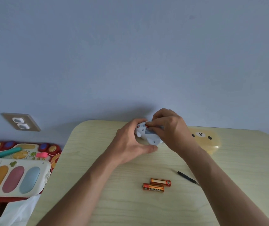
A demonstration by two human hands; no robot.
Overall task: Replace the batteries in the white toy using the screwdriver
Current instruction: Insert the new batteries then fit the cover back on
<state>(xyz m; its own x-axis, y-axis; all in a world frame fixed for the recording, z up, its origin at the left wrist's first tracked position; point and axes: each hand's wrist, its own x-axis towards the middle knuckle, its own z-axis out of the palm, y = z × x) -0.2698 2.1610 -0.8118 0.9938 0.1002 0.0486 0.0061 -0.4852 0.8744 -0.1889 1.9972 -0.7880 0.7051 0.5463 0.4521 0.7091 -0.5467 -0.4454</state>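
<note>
The white toy [148,136] is held near the far edge of the pale wooden table [114,185], its open battery bay facing up. My left hand [130,144] grips the toy from the left. My right hand [171,131] pinches a red-ended battery [147,126] at the open bay. Two orange batteries [157,185] lie side by side on the table nearer to me. The black screwdriver [186,176] lies to their right, partly hidden under my right forearm.
A yellow bear-faced box [212,141] stands at the back right, behind my right wrist. Left of the table are colourful toys, among them a white keyboard toy [14,176], and a wall socket [21,122]. A white bag [19,211] lies at the lower left.
</note>
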